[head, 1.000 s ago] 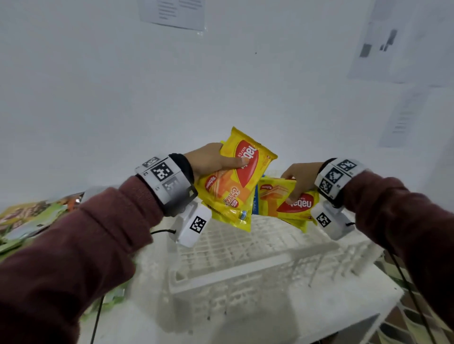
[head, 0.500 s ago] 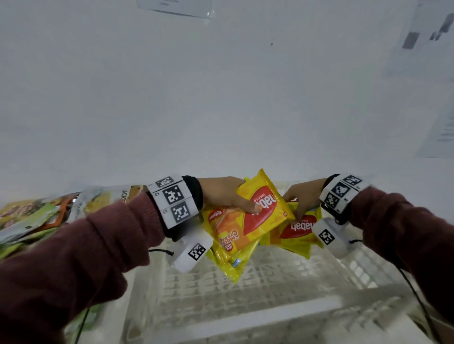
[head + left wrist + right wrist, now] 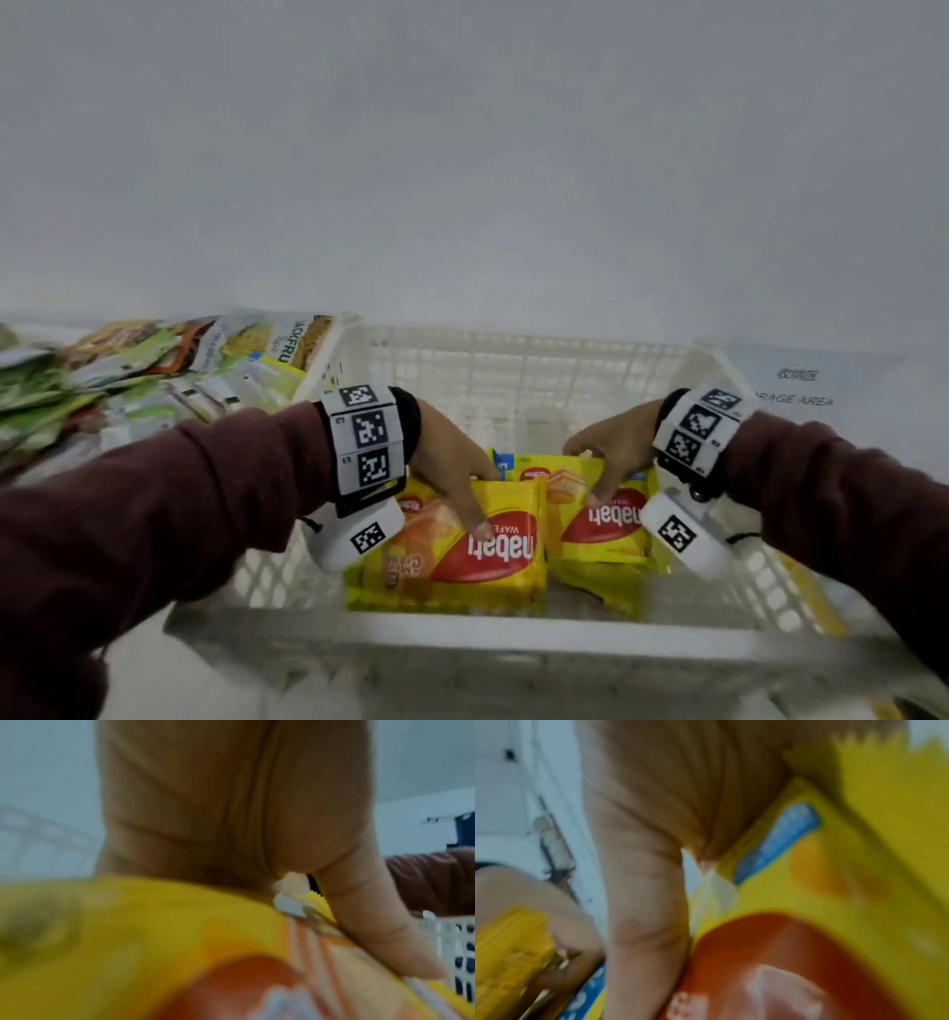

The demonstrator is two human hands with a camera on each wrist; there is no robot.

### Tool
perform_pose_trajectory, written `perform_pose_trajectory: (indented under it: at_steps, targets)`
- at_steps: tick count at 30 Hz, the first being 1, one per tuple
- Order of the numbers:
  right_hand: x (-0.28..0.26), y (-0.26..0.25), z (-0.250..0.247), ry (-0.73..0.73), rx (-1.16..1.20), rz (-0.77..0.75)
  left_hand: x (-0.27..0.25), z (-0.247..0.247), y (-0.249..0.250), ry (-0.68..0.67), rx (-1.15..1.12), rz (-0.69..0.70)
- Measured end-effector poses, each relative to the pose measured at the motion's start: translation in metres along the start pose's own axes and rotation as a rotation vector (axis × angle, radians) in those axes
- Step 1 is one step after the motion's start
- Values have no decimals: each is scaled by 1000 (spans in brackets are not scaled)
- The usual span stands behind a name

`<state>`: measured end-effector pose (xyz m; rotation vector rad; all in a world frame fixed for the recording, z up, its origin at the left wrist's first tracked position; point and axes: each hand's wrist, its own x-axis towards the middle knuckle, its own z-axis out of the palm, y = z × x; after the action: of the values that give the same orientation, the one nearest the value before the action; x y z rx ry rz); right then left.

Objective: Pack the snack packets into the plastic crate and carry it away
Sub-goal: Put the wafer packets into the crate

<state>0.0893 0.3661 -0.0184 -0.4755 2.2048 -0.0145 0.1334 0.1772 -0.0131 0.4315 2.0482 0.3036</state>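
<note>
My head camera is looking forward and down from above my forearms into the white crate [image 3: 518,390] and at the wall behind it. Each wrist camera is sitting very close under its palm, looking along the fingers. All three are sharing the yellow packets [image 3: 477,560], and the right wrist view is also catching my left hand [image 3: 559,914].

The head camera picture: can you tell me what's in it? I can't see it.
Two hands lower yellow wafer packets into a white plastic crate: the left hand holds one stack of packets, the right hand another stack. A pile of green and white snack bags lies left of the crate, with a plain white wall behind.
</note>
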Motion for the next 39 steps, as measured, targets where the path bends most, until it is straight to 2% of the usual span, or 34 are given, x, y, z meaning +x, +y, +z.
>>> perform_pose_trajectory:
  at_steps: [3, 8, 10, 14, 17, 22, 29, 32, 35, 39]
  targets:
    - [9, -2, 11, 2, -150, 94, 7, 8, -5, 43, -10, -62]
    - [15, -3, 11, 32, -305, 84, 11, 11, -16, 175, -89, -104]
    - [15, -4, 9, 112, -283, 26, 9, 10, -18, 239, -66, -106]
    - [11, -17, 6, 261, -188, -243, 4, 5, -18, 396, -41, -23]
    - [14, -31, 10, 230, -219, -332, 6, 6, -16, 387, -50, 36]
    - [25, -40, 15, 148, -317, -270, 16, 16, -15, 311, 55, 11]
    - [28, -39, 12, 146, -351, -195, 13, 12, -16, 334, 152, -1]
    - [21, -37, 1, 153, -319, -223, 7, 6, -19, 373, 67, 50]
    - [9, -28, -17, 192, -235, -289, -8, -6, -20, 539, -88, 184]
    - [-20, -10, -43, 371, -138, -320, -31, -27, -24, 920, -377, 360]
